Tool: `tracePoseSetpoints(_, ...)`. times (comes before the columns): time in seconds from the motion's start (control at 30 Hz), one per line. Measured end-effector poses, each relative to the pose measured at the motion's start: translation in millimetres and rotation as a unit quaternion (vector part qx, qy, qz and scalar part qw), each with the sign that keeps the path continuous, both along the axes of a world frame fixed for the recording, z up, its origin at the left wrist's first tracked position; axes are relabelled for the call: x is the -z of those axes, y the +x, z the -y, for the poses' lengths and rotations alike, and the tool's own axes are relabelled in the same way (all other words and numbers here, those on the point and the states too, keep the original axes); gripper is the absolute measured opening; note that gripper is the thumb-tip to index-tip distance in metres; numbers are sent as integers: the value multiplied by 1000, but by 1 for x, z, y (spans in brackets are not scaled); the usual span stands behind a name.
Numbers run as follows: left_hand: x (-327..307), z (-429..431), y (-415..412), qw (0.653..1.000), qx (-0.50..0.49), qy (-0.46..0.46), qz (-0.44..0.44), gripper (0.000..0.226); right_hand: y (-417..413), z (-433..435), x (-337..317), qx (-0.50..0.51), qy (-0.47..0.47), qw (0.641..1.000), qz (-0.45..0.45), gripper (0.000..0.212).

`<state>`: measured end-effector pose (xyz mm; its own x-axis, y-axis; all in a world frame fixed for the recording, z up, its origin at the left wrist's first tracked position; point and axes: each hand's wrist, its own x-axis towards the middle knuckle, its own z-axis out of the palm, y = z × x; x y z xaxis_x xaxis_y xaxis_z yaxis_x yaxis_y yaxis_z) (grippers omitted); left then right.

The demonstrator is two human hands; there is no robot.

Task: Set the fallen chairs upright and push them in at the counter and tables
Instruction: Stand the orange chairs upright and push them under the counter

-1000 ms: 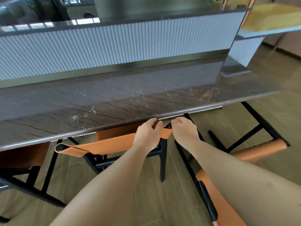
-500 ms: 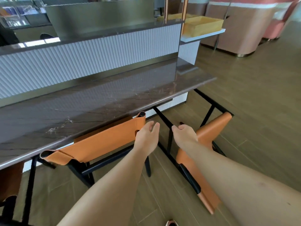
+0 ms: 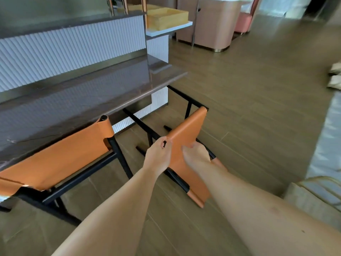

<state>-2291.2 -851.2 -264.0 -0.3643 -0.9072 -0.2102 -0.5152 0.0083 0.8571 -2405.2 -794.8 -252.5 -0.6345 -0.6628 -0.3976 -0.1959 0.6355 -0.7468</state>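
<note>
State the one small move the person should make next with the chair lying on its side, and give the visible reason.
Probably lift and tip it upright. Both the left hand and the right hand grip the orange back of the fallen chair, whose black legs point sideways beside the counter.

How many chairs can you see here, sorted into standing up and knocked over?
Standing, tucked at the counter: 1, the upright orange chair.
Knocked over on the floor: 1, the fallen orange chair, gripped by the left hand and right hand.
Total: 2 chairs.
</note>
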Motion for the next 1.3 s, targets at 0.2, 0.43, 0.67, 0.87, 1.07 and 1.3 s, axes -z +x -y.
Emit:
tracePoseSetpoints(0.2,-2,-65,-79,999,49,6,17,54,-75,-70,5,21,16,1000,-5,40)
tracePoseSetpoints(0.43,-1,-146,-184,998,64,16,5,48,-182,-158,17,56,34,998,-9,14)
tracePoseSetpoints(0.67,6,-178,-246,997,69,33,29,47,-250,-196,27,61,39,997,-14,9)
tracePoseSetpoints(0.87,16,-164,-278,996,63,44,37,47,-283,-179,38,41,36,998,-13,11)
tracePoseSetpoints(1.07,41,-123,-298,997,31,65,27,51,-315,-128,56,10,44,999,-5,32)
tracePoseSetpoints(1.3,85,-67,-315,990,-20,125,61,55,-340,-64,90,-37,67,997,13,36)
